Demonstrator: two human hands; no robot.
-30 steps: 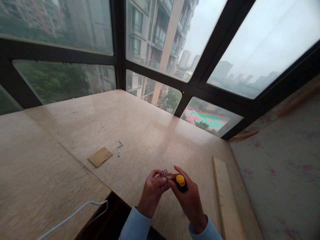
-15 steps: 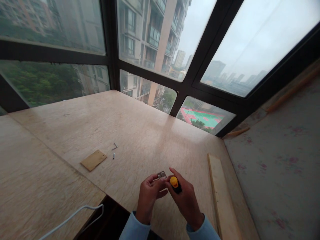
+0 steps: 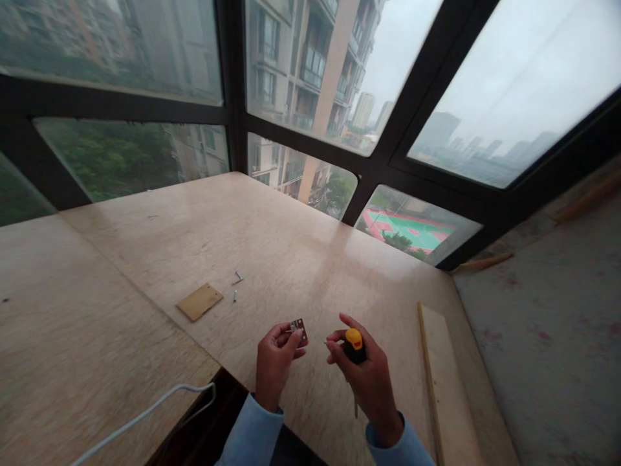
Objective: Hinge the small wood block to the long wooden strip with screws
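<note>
Between the thumb and fingers of my left hand (image 3: 275,362) is a small metal hinge (image 3: 299,329) with screw holes, held above the tabletop. My right hand (image 3: 365,369) is closed around a screwdriver (image 3: 355,343) with a yellow and black handle; its shaft points down and back below the palm. A tiny light-coloured piece, perhaps a screw, shows at the tips of my right thumb and forefinger. The two hands are apart. Several screws (image 3: 236,288) lie on the tabletop beyond my left hand, beside a thin brown rectangular plate (image 3: 200,301) with small holes.
A long wooden board (image 3: 449,382) lies on the stone-patterned tabletop (image 3: 160,252) at the right, near the papered wall (image 3: 538,362). A white cable (image 3: 140,414) runs along the lower left by a dark gap. Dark-framed windows (image 3: 237,84) rise behind.
My hands have separated: the left moved left with the hinge, the right moved right with the screwdriver. The whole view has shifted slightly, moving the surroundings rightward.
</note>
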